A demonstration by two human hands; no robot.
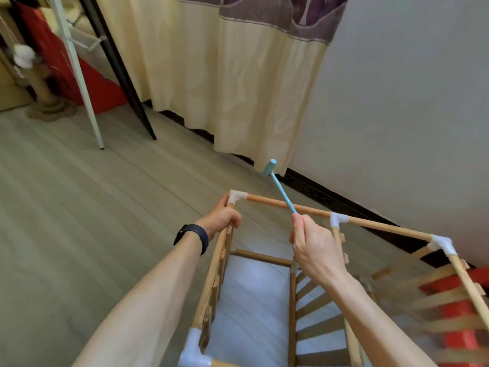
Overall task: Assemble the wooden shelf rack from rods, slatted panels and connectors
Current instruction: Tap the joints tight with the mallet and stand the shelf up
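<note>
Grip, left: my left hand (221, 217) curls over the side rod (211, 276), right beside the corner connector (236, 196). I think my thumb touches the connector, but that spot is too blurred to be sure.
Grip, right: my right hand (313, 245) is closed in a fist round the butt of the mallet (280, 190), to the right of the corner connector and nearer me.
Mallet: small and pale blue. Its handle slants across the far rod (264, 201), and its head is up in the air beyond and right of the corner connector, touching nothing.
Wristband: a black wristband (193, 237) on my left wrist, nearer me than the corner connector.
Rack: the wooden rack (292, 308) stands on the floor (79, 207). The corner connector is its far-left top corner.
Top frame: the far rod runs right from the corner connector to a middle connector (337, 219). The side rod runs back toward me to a near connector (194, 350).
Panels: a slatted panel (317, 327) hangs below and right of the corner connector, past the middle connector.
Red object: a blurred red object (460, 337) shows behind slats far right of the corner connector.
Backdrop: a cream curtain (225, 88) and a pale wall (410, 102) stand beyond the corner connector.
</note>
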